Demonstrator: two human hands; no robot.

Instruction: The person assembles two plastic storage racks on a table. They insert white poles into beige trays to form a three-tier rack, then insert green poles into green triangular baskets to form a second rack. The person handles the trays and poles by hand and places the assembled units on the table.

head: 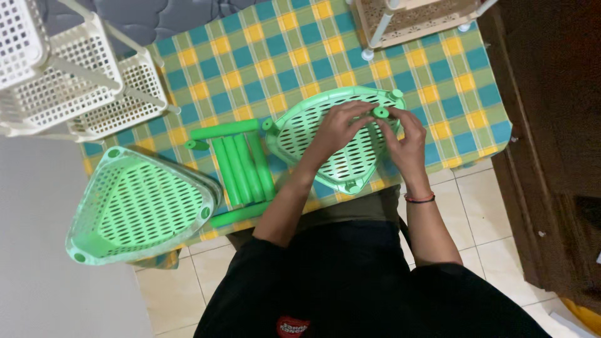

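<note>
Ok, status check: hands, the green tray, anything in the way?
Both hands, left hand and right hand, on green tube over triangular green tray. Spare tubes alongside, not blocking.

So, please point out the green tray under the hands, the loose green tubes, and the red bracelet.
green tray [300,128]: head view, left slotted part.
green tubes [241,166]: head view, middle of the bundle.
red bracelet [419,199]: head view, band on the wrist.

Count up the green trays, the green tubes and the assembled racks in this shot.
Green trays: 2
Green tubes: 7, one of them at the fingertips
Assembled racks: 2, one white, one beige
Total: 11
</note>
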